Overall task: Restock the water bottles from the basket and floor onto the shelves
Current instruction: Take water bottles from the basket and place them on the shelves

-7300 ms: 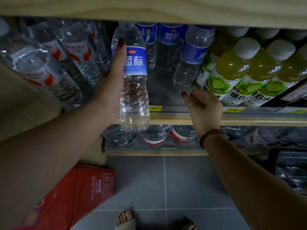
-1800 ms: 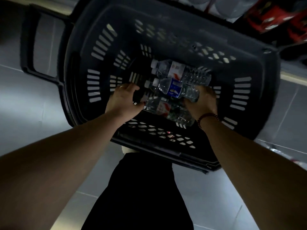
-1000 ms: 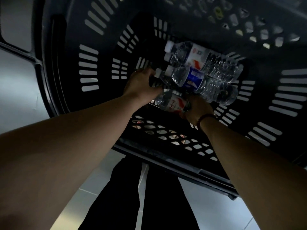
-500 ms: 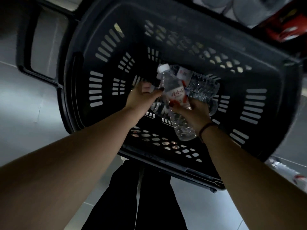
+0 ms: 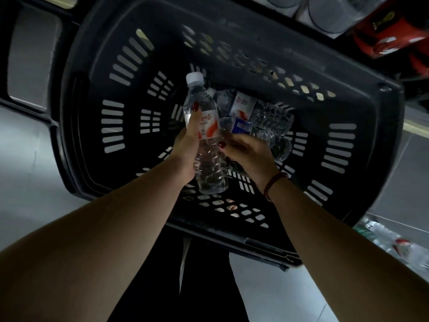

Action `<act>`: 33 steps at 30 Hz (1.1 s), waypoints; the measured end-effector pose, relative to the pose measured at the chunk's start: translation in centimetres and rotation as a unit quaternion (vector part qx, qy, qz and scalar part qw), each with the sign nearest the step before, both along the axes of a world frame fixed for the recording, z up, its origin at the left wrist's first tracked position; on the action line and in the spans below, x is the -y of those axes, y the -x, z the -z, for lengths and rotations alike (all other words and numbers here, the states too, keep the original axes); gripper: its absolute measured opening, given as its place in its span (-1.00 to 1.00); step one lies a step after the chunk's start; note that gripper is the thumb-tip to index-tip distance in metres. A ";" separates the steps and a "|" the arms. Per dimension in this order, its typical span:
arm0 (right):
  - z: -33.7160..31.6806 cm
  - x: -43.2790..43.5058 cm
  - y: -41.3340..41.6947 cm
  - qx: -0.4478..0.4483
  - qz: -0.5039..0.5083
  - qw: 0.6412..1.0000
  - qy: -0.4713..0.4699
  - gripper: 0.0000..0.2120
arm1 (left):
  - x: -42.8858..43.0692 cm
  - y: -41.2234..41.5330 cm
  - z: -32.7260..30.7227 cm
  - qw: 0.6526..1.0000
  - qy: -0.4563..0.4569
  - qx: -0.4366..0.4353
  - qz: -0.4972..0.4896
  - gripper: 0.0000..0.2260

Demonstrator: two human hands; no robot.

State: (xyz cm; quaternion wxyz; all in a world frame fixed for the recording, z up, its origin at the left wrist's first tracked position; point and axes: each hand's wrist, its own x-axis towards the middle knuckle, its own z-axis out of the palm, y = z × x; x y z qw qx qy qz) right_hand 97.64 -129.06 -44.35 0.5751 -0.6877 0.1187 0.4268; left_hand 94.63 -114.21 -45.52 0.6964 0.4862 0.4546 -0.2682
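The basket (image 5: 97,73) holds two bottles (image 5: 267,112) lying flat, and floor bottles (image 5: 390,242) lie to the right, so much restocking seems left. A red-label bottle (image 5: 206,135) is raised above them, the left hand (image 5: 185,149) wrapped round its middle. The right hand (image 5: 246,152) curls beside it; whether it grips anything is unclear.

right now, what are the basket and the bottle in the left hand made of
Basket: apparently matte dark moulded plastic, with cut slots. Bottle in the left hand: thin clear glossy plastic, ribbed below; white cap likely plastic; label probably film.
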 end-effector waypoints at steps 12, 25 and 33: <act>7.5 4.3 -2.1 0.158 -0.094 0.945 0.271 -0.40 | -2.1 -0.4 3.5 0.998 0.022 -0.016 -0.057 -0.23; 10.0 2.7 -0.9 0.301 -0.202 0.814 0.454 -0.38 | -2.8 -0.8 5.9 0.996 0.043 -0.022 -0.071 -0.06; 9.8 3.7 -0.5 0.131 -0.094 0.943 0.290 -0.64 | -2.8 -0.8 5.3 0.998 0.044 0.023 -0.030 -0.20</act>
